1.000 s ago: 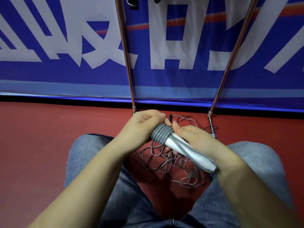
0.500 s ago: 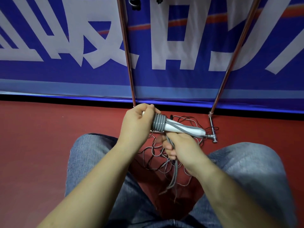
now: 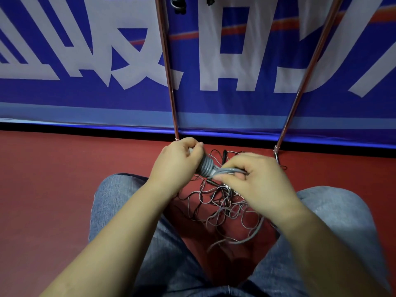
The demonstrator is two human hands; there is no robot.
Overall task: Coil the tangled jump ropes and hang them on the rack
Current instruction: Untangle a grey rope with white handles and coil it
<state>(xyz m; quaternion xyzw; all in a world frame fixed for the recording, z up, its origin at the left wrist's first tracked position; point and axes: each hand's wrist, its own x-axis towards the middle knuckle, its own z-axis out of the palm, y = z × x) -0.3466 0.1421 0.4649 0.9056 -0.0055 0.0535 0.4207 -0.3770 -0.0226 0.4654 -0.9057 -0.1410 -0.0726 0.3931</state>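
My left hand [image 3: 179, 161] grips the top end of a white jump-rope handle, around which grey rope is wound in tight coils [image 3: 206, 166]. My right hand [image 3: 255, 179] covers the rest of the handle and pinches a bundle of grey rope strands [image 3: 230, 170] beside the coils. Under both hands, a tangle of thin grey and black ropes [image 3: 225, 206] lies on the red floor between my knees. The rack's two metal legs [image 3: 166, 67] [image 3: 308, 69] rise in front of me.
A blue banner with white lettering [image 3: 214, 50] hangs behind the rack. Dark items [image 3: 179, 5] hang from the rack at the frame's top edge. My knees in grey jeans [image 3: 111, 200] flank the tangle. A rack foot [image 3: 276, 154] rests on the floor at right.
My right hand has come up from under the handle and now lies over it, carrying the rope strands across beside the coils. The left hand keeps its grip on the top end.
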